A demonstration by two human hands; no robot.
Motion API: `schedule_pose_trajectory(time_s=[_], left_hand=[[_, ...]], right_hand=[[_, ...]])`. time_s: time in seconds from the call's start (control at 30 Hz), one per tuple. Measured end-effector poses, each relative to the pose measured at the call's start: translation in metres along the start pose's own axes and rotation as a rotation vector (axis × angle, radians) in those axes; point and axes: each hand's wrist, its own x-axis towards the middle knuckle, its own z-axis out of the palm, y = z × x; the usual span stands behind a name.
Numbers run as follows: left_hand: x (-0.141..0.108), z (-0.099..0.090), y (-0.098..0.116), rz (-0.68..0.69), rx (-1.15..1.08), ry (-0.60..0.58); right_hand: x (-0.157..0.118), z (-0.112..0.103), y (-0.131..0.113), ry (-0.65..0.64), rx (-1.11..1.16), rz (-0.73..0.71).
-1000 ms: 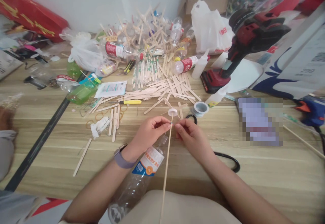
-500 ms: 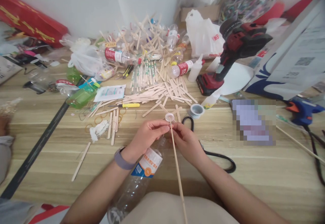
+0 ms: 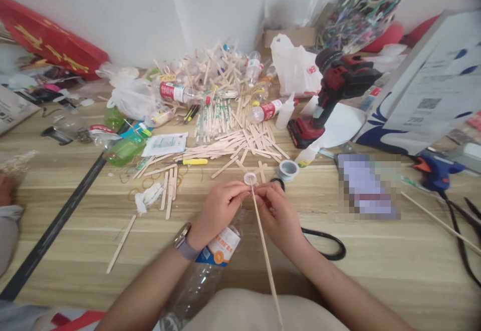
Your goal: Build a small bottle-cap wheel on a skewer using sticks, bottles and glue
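Observation:
My left hand (image 3: pixel 223 210) and my right hand (image 3: pixel 280 213) meet in front of me, both closed in a pinch around a thin bamboo stick (image 3: pixel 263 246). A small round white bottle cap (image 3: pixel 249 179) sits at the stick's far end, just beyond my fingertips. The stick's near end slants down toward my lap. Whether a fine thread or wire is also between my fingers, I cannot tell. Under my left wrist a clear plastic bottle (image 3: pixel 199 281) with a blue, white and orange label lies tilted. Partly hidden by my right hand are black-handled scissors (image 3: pixel 330 256).
Popsicle sticks (image 3: pixel 240 140) lie heaped ahead, with bottles behind. A grey spool (image 3: pixel 288 170), a glue bottle (image 3: pixel 308 154), a red cordless drill (image 3: pixel 330 90), a phone (image 3: pixel 368 186) and a blue glue gun (image 3: pixel 438 171) stand or lie rightward. A yellow-handled cutter (image 3: pixel 193 161) lies ahead. Another person's hand (image 3: pixel 5 191) shows far left.
The view has shifted slightly, so the table things sit a little lower. My left wrist has turned, showing more of the watch face. Both hands keep their pinch at the stick.

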Motion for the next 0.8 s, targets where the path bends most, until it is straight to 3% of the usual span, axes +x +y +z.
schedule_pose_trajectory(time_s=[0.2,0.33,0.57,0.73,0.8], left_hand=[[-0.004,0.0,-0.007,0.206,0.218,0.001],[-0.004,0.0,-0.008,0.251,0.246,0.015],[-0.002,0.0,0.002,0.037,0.032,0.018],[0.0,-0.001,0.005,0.008,-0.083,-0.029],[0.0,-0.001,0.005,-0.085,-0.178,-0.026]], right_hand=[[0.002,0.001,-0.005,0.042,-0.046,-0.071],[0.005,-0.001,-0.007,0.052,-0.066,-0.103],[0.01,-0.009,-0.001,0.006,-0.06,-0.141],[0.015,-0.015,-0.001,-0.054,-0.081,-0.234],[0.015,-0.017,-0.003,-0.053,-0.108,-0.251]])
